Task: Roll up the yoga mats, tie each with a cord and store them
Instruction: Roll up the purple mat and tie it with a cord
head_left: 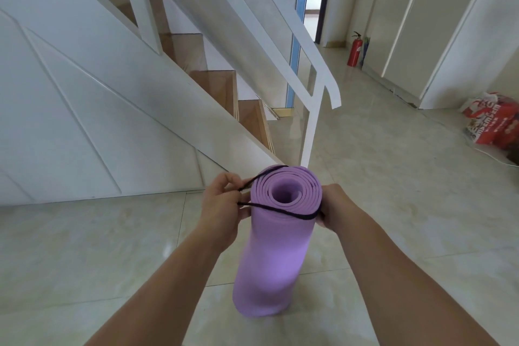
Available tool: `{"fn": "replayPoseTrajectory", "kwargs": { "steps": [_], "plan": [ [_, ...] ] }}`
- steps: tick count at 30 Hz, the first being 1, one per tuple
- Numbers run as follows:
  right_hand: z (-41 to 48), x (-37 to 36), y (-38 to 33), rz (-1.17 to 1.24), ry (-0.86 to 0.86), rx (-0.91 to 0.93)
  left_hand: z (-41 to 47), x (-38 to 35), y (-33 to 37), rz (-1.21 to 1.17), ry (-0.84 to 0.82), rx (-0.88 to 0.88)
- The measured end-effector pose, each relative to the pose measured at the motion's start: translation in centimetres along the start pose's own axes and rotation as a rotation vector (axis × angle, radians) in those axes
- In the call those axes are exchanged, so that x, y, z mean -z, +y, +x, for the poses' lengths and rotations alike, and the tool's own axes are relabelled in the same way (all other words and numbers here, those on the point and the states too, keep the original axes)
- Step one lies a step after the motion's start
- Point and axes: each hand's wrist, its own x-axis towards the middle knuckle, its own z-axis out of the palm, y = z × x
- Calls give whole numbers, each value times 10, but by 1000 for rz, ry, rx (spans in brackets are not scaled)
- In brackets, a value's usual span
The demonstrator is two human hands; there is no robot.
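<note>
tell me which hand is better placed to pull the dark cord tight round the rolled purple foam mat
Left. The left hand pinches both strands of the thin dark cord beside the rolled purple foam mat; the right hand is steadying the roll's far side.

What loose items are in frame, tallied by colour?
Purple: 1, rolled purple foam yoga mat
Dark: 1, thin dark cord looped round the mat's top
Red: 2, red metal fire extinguisher, red printed plastic bag
Total: 4

Left hand and right hand both pinched closed, arms outstretched.
</note>
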Motion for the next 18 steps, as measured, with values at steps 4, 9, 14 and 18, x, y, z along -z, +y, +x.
{"fn": "replayPoseTrajectory", "kwargs": {
  "steps": [4,9,14,18],
  "plan": [
    [3,-5,-2,-107,29,15,5,-2,6,77,25,-6],
    [2,-14,-5,-187,-13,-17,12,6,5,56,152,14],
    [-4,-21,-9,-191,-52,-45,21,8,12,257,227,-50],
    [-4,-15,-15,-284,-14,30,18,4,15,689,114,-222]
  ]
}}
